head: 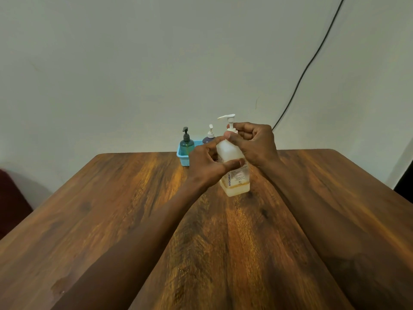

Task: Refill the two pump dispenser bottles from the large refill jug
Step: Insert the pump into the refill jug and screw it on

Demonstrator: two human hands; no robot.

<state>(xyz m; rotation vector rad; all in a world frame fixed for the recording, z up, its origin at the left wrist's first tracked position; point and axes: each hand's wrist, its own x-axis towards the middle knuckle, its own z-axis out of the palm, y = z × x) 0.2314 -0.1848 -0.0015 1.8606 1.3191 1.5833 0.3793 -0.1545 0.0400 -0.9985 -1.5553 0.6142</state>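
Observation:
A large translucent white jug (234,173) with a white pump head (226,118) stands upright on the wooden table (111,209), a little pale liquid at its bottom. My left hand (206,162) wraps around the jug's body from the left. My right hand (253,142) grips the collar at the base of its pump. Behind, a teal bottle (186,145) with a black pump and a purple bottle (209,137) with a white pump stand in a light blue basket (182,157); my left hand partly hides the purple one.
The basket sits at the table's far edge against a pale wall. A black cable (312,59) runs down the wall at the right. A dark red seat (11,198) shows past the left table edge.

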